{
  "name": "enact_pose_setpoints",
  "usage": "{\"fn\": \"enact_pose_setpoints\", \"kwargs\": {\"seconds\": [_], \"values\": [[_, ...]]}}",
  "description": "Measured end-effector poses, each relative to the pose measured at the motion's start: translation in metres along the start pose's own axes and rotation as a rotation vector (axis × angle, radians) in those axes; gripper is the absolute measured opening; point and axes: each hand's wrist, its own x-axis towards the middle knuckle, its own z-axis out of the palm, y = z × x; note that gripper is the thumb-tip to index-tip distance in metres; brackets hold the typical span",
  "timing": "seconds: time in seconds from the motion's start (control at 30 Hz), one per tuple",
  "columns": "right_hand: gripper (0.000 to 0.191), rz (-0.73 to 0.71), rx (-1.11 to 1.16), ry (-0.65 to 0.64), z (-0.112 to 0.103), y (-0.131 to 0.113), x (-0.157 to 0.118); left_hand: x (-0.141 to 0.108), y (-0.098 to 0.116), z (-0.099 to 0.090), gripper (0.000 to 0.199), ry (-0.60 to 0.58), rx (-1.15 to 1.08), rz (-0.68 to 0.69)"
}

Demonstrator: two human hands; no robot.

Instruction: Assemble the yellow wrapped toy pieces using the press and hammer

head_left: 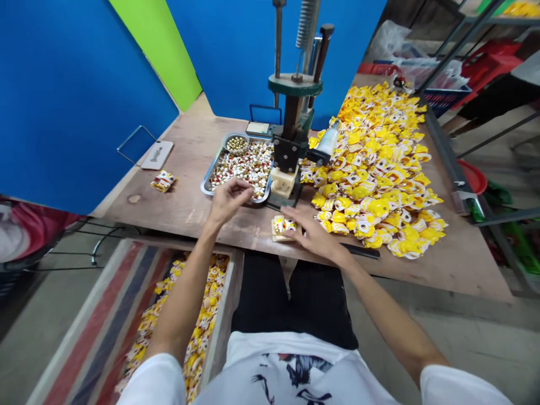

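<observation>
My left hand (230,199) is over the near edge of a metal tray (205,187) of small white, red and gold pieces (248,163). Its thumb and fingertips come together in a pinch; whatever is between them is too small to make out. My right hand (312,230), slightly blurred, has its fingers stretched out beside a yellow and white animal-face plastic piece (283,224). That piece rests on a pale block (280,237) at the table's front edge. Behind the hands stands a hand press (291,146) with a pale block (283,181) under its head.
A heap of yellow plastic pieces (375,174) covers the table's right side. A bowl of gold beads (236,144) sits in the tray's back corner. At left lie a phone-like slab (157,155) and a wrapped piece (163,181). A box (236,281) of yellow pieces stands below.
</observation>
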Motion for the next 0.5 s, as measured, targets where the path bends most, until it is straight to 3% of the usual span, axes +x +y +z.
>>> {"fn": "enact_pose_setpoints", "kwargs": {"seconds": [0.1, 0.2, 0.33, 0.5], "values": [[0.046, 0.070, 0.063, 0.159, -0.016, -0.011, 0.016, -0.045, 0.003, 0.028, 0.030, -0.132, -0.039, 0.038], [0.036, 0.089, 0.012, 0.094, -0.014, -0.013, 0.031, -0.070, -0.011, 0.049, 0.027, -0.183, -0.001, 0.146], [0.037, 0.123, -0.020, -0.015, 0.001, 0.001, 0.038, -0.075, -0.040, 0.062, 0.022, -0.074, 0.056, 0.302], [0.042, 0.193, 0.114, -0.037, 0.003, 0.020, 0.042, -0.070, -0.053, 0.066, 0.026, -0.068, 0.039, 0.324]]}}
